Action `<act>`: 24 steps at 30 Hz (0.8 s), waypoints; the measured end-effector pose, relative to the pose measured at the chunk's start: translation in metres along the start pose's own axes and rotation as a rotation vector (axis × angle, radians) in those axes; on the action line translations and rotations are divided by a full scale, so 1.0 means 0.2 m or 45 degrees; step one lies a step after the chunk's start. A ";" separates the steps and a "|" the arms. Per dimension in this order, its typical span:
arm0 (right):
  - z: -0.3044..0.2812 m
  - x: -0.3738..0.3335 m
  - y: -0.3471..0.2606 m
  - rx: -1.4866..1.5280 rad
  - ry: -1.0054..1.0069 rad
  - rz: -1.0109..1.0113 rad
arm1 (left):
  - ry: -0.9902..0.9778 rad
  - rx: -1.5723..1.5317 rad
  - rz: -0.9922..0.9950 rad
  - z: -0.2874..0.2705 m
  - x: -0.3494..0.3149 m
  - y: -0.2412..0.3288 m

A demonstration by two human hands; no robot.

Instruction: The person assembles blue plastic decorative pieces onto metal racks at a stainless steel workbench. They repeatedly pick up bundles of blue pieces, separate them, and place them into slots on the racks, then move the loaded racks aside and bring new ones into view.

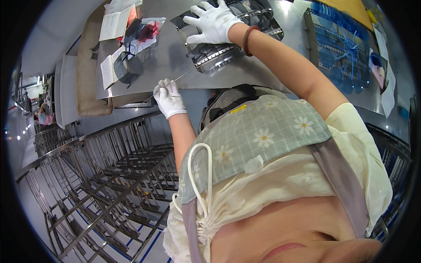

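Note:
My right hand (pixel 213 24), in a white glove, lies with fingers spread on a metal rack (pixel 215 57) of dark, see-through curved pieces that look like tinted lenses. My left hand (pixel 170 100), also gloved in white, is at the table's near edge, below and left of the rack. Its fingers are pinched around a thin metal rod (pixel 184 75). One end of the rod reaches the rack's near left corner, and the other sticks out past the left hand. What lies under my right palm is hidden.
A second rack (pixel 340 48) with blue clear pieces stands at the right on the steel table (pixel 171 52). Dark sunglasses (pixel 125 68), open notebooks (pixel 116 25) and a plastic bag (pixel 151 33) with red bits lie at the left. Metal rack frames (pixel 114 179) fill the lower left.

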State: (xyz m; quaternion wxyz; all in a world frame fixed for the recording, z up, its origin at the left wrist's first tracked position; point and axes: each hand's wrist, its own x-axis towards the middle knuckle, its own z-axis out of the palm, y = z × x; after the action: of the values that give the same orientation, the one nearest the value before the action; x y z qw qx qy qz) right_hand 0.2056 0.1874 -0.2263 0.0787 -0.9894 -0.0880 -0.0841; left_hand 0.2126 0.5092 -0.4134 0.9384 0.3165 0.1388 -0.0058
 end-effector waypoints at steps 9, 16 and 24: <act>0.02 0.00 0.00 -0.014 0.050 -0.020 | 0.019 -0.078 -0.165 0.00 0.04 -0.07; 0.02 0.00 0.00 -0.027 0.028 -0.015 | 0.354 -0.001 -0.126 0.04 0.08 0.01; 0.02 0.00 -0.01 -0.017 0.045 -0.007 | 0.019 -0.050 -0.175 0.01 0.08 0.03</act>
State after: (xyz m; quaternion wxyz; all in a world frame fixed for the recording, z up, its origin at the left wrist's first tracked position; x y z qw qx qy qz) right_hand 0.2056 0.1891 -0.2302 0.0735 -0.9880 -0.0888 -0.1024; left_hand 0.2298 0.5148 -0.4126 0.9407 0.2879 0.1674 -0.0650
